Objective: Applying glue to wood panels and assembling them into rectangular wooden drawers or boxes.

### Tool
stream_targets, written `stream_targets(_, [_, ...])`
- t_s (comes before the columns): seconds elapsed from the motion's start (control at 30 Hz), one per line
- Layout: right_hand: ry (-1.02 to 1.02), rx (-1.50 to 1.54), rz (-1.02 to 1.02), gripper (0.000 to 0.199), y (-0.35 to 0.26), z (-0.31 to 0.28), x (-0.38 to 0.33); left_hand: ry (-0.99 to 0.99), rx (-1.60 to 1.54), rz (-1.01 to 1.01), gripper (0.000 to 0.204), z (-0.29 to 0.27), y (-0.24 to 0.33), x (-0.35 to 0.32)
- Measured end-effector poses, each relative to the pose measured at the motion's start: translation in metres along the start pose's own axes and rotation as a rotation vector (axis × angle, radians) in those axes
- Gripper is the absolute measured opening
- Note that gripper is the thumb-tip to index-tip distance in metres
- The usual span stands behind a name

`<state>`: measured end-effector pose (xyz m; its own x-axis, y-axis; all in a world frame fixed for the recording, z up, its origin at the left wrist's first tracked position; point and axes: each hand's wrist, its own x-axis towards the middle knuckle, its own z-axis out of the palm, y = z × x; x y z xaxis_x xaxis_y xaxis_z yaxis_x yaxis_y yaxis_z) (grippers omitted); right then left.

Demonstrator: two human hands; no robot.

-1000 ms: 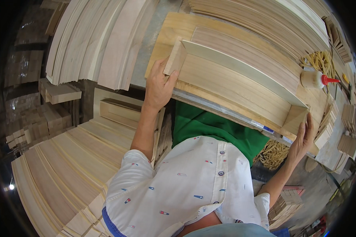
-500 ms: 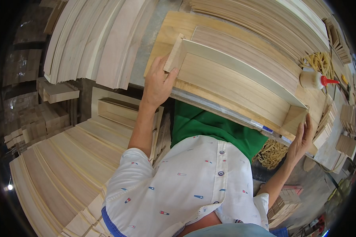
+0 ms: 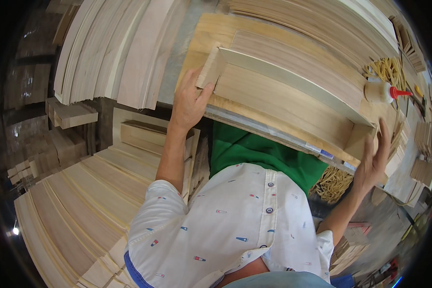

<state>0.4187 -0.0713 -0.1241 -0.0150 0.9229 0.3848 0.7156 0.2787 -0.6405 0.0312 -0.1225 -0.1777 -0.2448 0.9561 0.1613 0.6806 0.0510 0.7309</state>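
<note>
A long wooden box (image 3: pixel 278 98) made of thin boards, with short end pieces, sits slantwise at the near edge of a wooden board (image 3: pixel 209 33) on the bench. My left hand (image 3: pixel 189 105) is closed around the box's left end piece, thumb on the near side and fingers behind. At the opposite end, my right hand (image 3: pixel 371 163) has its fingers apart; the fingers are beside the right end piece, and whether they touch it I cannot tell. Behind the box lies a flat wooden strip (image 3: pixel 293 60).
A glue bottle (image 3: pixel 378 92) with a red nozzle lies to the right, near a bundle of yellow bands (image 3: pixel 389 72). Stacked planks (image 3: pixel 120 53) stand at the far left, with more planks (image 3: pixel 307 24) behind. Banded boards (image 3: pixel 77 201) fill the lower left.
My right hand has loosened from the box's right end and moved slightly right, its fingers spreading. The left end of the box has shifted slightly left and lower, with my left hand still on it.
</note>
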Motion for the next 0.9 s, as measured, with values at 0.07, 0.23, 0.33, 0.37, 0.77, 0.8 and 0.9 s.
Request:
stream_targets(0.07, [-0.116,0.036,-0.131,0.038,-0.026,0.026,0.015,0.0,-0.017,-0.028,0.034,0.001,-0.005,-0.001])
stream_targets(0.23, [-0.22,-0.116,-0.425,0.03,-0.04,0.095,0.042,-0.009,-0.05,-0.006,0.034,0.004,-0.004,0.002])
stream_targets(0.33, [-0.327,-0.151,-0.399,0.02,-0.036,0.106,0.041,-0.019,-0.077,-0.013,0.032,0.004,-0.009,0.002])
stream_targets(0.37, [-0.329,-0.151,-0.398,0.02,-0.035,0.107,0.04,-0.023,-0.088,-0.032,0.031,0.005,-0.011,0.001])
stream_targets(0.77, [-0.251,-0.122,-0.439,0.011,-0.034,0.111,0.038,-0.023,-0.065,-0.067,0.035,0.006,-0.004,-0.001])
stream_targets(0.8, [-0.235,-0.113,-0.452,0.011,-0.034,0.111,0.038,-0.025,-0.064,-0.066,0.035,0.005,-0.003,-0.002])
stream_targets(0.9, [-0.231,-0.112,-0.458,0.012,-0.033,0.112,0.039,-0.008,-0.026,-0.15,0.033,0.003,0.004,-0.003])
